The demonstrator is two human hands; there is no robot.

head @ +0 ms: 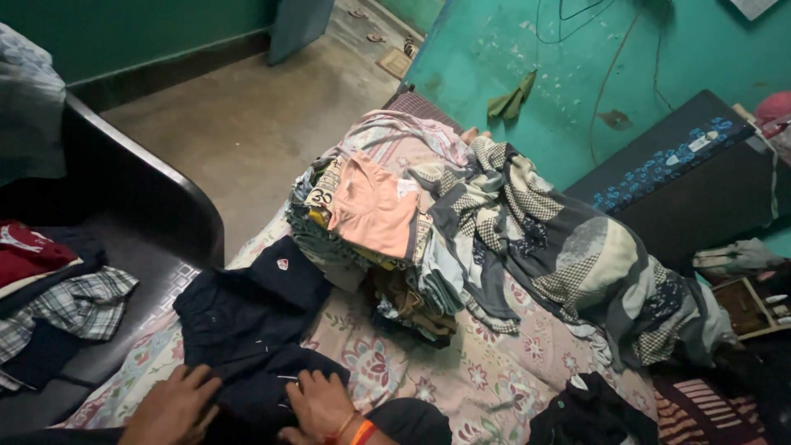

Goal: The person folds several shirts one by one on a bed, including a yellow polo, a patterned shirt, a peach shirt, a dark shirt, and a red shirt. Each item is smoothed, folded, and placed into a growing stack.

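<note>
A dark navy garment (247, 330) with a small light badge lies spread on the floral bedsheet (486, 371). My left hand (175, 405) presses flat on its near left part. My right hand (320, 404), with an orange band at the wrist, rests on the garment's lower right edge, fingers spread. Behind the garment stands a pile of folded clothes (371, 231) topped by a peach piece (375, 210).
A person lies under a patchwork checked blanket (568, 255) along the bed's right side. A black chair (124, 239) at left holds a plaid shirt (70, 309) and red cloth. A dark trunk (684, 181) stands by the teal wall. Bare concrete floor (247, 115) stretches beyond.
</note>
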